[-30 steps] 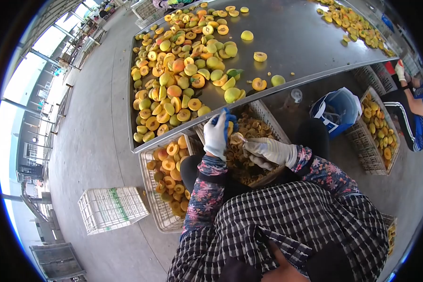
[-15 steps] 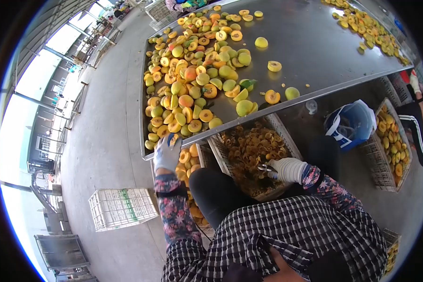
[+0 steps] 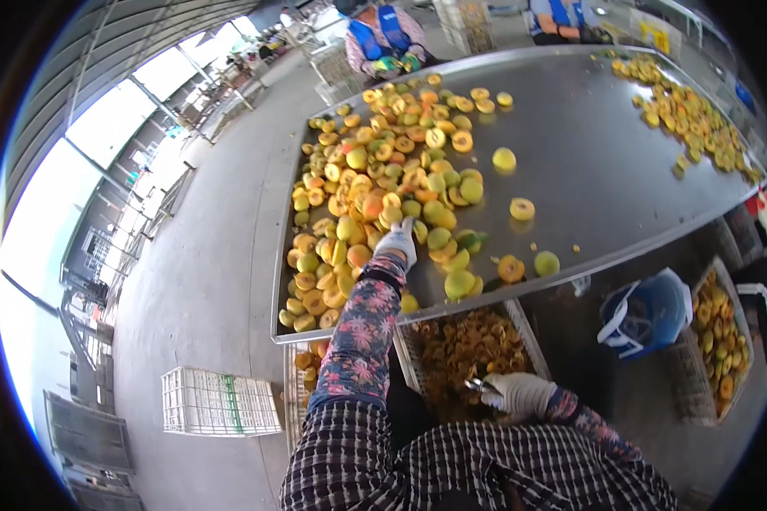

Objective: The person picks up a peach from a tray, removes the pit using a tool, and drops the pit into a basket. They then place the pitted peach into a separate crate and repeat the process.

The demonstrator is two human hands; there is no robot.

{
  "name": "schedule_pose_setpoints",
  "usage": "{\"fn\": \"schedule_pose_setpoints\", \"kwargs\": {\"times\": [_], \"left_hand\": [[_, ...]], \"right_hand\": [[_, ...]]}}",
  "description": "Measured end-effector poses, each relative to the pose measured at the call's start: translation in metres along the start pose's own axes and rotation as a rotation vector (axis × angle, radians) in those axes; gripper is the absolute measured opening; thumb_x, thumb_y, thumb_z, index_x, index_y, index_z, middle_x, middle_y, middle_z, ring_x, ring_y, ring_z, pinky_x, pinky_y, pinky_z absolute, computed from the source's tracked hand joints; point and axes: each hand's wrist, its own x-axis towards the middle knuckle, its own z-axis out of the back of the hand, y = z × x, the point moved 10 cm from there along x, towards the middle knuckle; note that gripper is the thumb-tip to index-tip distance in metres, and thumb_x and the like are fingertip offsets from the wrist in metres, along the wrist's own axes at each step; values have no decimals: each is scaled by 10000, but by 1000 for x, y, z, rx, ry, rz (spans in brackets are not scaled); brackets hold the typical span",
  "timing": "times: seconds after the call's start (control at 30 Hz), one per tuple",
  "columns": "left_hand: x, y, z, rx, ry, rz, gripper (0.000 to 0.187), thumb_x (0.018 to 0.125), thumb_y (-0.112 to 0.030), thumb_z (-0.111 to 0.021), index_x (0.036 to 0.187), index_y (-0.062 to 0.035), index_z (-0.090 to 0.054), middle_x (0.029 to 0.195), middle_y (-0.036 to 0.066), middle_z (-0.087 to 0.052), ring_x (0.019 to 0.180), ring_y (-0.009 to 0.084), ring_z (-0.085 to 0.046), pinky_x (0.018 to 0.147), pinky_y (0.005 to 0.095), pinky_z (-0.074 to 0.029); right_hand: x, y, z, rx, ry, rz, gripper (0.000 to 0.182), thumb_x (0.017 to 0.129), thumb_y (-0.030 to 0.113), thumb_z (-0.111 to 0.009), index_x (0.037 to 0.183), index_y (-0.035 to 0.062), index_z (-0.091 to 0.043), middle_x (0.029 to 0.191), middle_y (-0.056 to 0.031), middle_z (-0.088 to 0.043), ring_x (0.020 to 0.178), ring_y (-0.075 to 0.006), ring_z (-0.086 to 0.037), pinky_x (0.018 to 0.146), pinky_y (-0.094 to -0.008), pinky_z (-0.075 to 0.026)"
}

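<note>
My left hand (image 3: 399,242), in a white glove, reaches into the pile of halved yellow fruit (image 3: 362,200) on the metal table (image 3: 571,162). Its fingers touch fruit there, but their grip is partly hidden. My right hand (image 3: 520,394), in a striped whitish glove, is closed around a small metal tool (image 3: 479,386). It is above a crate (image 3: 533,336) of brown-orange scraps below the table edge. Left of that crate, partly under my left arm, stands a crate of orange fruit halves (image 3: 305,362).
A blue bucket (image 3: 656,315) and a crate of fruit (image 3: 720,341) stand at the right. An empty white crate (image 3: 222,402) lies on the floor at left. Across the table are two co-workers (image 3: 388,38), (image 3: 562,21). More fruit (image 3: 699,119) lies at the far right.
My left hand has moved from the table's near edge up into the fruit pile. The view has tilted upward, showing more of the co-workers. My right hand still holds the tool over the scraps.
</note>
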Motion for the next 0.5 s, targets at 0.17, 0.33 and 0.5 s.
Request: {"fn": "schedule_pose_setpoints", "kwargs": {"times": [0.17,0.33,0.5], "left_hand": [[-15,20,6,47,33,61,945,804,-198,-714,1563,-82,-164,1462,261,-440,1267,375,-547,1008,432,-499],[-42,26,1,64,133,123,629,824,-431,-715,1355,-120,-585,1304,145,-636,1184,327,-617,978,430,-514],[-85,28,27,-325,-126,22,569,801,-394,-765,1270,-93,-649,1229,145,-681,1125,310,-645,953,399,-516]], "right_hand": [[-3,15,11,34,132,-134,488,996,439,-505,1166,-16,-554,915,-266,-676,881,-439,-651,787,-488,-496],[1,14,-1,40,137,-116,541,983,471,-528,1217,-16,-547,937,-267,-671,898,-428,-648,809,-475,-488],[3,10,-7,-19,158,-169,529,982,468,-528,1207,-9,-558,951,-259,-672,920,-418,-649,827,-455,-491]]}}
